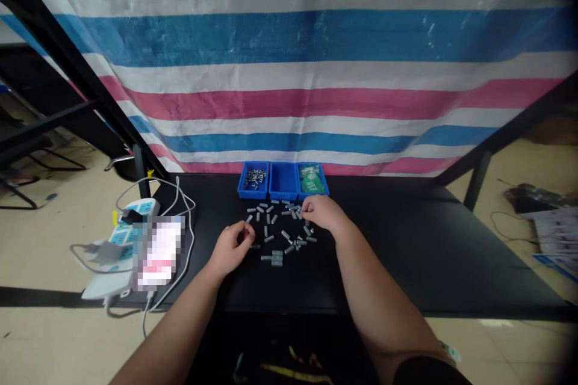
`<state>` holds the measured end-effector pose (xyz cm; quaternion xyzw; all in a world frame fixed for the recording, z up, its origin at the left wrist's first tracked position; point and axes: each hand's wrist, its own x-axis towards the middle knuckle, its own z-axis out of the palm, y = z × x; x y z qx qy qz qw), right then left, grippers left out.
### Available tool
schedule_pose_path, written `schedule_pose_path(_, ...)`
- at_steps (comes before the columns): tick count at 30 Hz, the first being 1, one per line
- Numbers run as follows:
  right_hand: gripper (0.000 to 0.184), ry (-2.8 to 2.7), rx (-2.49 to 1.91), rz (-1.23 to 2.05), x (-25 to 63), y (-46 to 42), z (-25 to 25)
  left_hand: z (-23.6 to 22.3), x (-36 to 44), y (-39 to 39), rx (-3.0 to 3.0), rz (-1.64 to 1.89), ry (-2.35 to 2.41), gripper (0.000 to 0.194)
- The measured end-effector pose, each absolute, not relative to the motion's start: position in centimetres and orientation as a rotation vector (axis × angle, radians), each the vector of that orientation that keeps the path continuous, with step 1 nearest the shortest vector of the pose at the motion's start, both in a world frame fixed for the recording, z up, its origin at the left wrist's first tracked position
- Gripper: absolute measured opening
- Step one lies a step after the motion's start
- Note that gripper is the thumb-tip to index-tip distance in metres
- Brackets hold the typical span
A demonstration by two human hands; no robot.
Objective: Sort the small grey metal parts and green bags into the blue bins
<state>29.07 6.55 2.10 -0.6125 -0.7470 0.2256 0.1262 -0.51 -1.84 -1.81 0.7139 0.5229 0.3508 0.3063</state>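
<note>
Several small silver metal cylinders [277,258] are scattered over the black table [383,240] between my two hands, with a few standing side by side near the front. My left hand [232,248] is closed at the left edge of the scatter, thumb and fingertips pressed together. A cylinder [249,219] shows just beyond its fingertips; whether they touch it I cannot tell. On the far right of the scatter, my right hand [324,213] pinches down beside a cluster of cylinders [293,214]. What is between its fingertips is too small to make out. A few screws [297,245] lie among the cylinders.
Behind the scatter stand three joined blue bins: the left bin [253,195] holds small screws, the middle bin [283,196] shows its bare floor, the right bin [312,180] has a bag of parts. A power strip [102,283], cables and a blurred-out phone-like object lie left.
</note>
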Motion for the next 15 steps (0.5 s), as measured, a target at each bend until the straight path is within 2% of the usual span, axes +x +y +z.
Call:
schedule_pose_path(11, 0.007, -2.145, -1.582, 0.627, 28.0, 6.3, 2.1, -1.7, -0.5, -1.9, 1.898, 0.923, 1.386, 0.016)
schedule_pose_path(13, 0.006, -2.047, -1.401, 0.747, 27.5, 5.9, 2.3, -1.6, -0.5, -1.9, 1.896, 0.926, 1.382, 0.016)
schedule_pose_path(15, 0.008, -2.006, -1.217, 1.003, 26.6, 5.6, 2.1, -1.6, -0.4, -1.9, 1.888, 0.935, 1.382, 0.015)
